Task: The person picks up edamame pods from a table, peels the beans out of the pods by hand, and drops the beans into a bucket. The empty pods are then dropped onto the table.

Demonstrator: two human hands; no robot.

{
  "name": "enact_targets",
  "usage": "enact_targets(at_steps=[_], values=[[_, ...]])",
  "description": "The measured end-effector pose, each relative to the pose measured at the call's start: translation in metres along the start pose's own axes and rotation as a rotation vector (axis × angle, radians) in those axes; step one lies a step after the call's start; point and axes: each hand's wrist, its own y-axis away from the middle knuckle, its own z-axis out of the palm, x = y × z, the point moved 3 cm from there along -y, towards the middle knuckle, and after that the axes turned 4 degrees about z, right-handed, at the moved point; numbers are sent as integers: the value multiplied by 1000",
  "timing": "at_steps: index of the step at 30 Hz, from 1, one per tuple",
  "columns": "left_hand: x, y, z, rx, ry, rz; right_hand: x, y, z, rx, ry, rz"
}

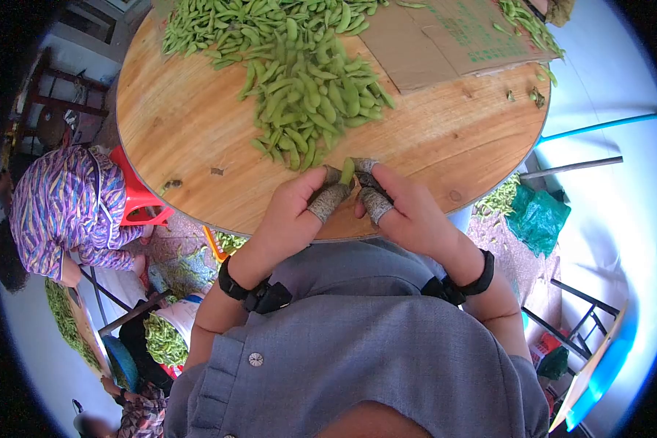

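A green soybean pod point(347, 171) stands up between my two hands, just over the near edge of the round wooden table point(190, 124). My left hand point(293, 204) pinches it from the left with taped thumb and finger. From the other side, my right hand point(409, 203) closes its wrapped fingertips around the same pod. The pod's lower end is hidden by the fingers. Right beyond my hands lies a loose heap of soybean pods point(314, 98), which spreads to the table's far edge.
Flattened cardboard point(438, 44) covers the table's far right, with more pods on it. At left a person in a patterned top point(69, 197) sits by a red stool point(135, 193). A bucket of pods point(166, 339) stands lower left. A green plastic bag point(539, 219) lies at right.
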Motion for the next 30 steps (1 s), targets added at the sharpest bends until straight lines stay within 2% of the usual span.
enact_targets(at_steps=[1, 3, 6, 10, 12, 13, 15, 19, 21, 22, 24, 25, 27, 30], values=[[1, 0, -1, -2, 1, 1, 0, 1, 0, 2, 1, 1], [8, -1, -3, -36, -223, 118, 6, 3, 3, -85, -304, 141], [8, 3, -3, -64, -365, 167, 4, 6, 3, -132, -382, 257], [4, 8, -3, -61, -445, 249, 15, 5, 8, -169, -397, 262], [2, 10, -5, -119, -133, 7, 19, 6, 11, -258, -676, 323], [-3, 12, -7, -119, -133, 6, 17, 6, 9, -259, -677, 323], [-21, 19, -1, -259, 891, -348, 9, 8, 8, -398, -920, 371], [-19, 16, 10, -270, 1027, -347, 10, 12, 9, -376, -1081, 456], [-14, 9, 6, -82, 201, -56, 10, 8, 9, -262, -826, 411], [-8, 8, 3, -78, 199, -56, 9, 8, 10, -265, -825, 410], [10, 5, -6, -79, -644, 124, 7, 8, 9, -224, -526, 318], [9, 6, -4, -81, -647, 124, 6, 8, 10, -223, -529, 315], [14, 9, 3, 77, -973, 421, 3, 7, 9, -160, -519, 285], [15, 5, 8, 175, -852, 513, 16, 6, 12, -132, -454, 278]])
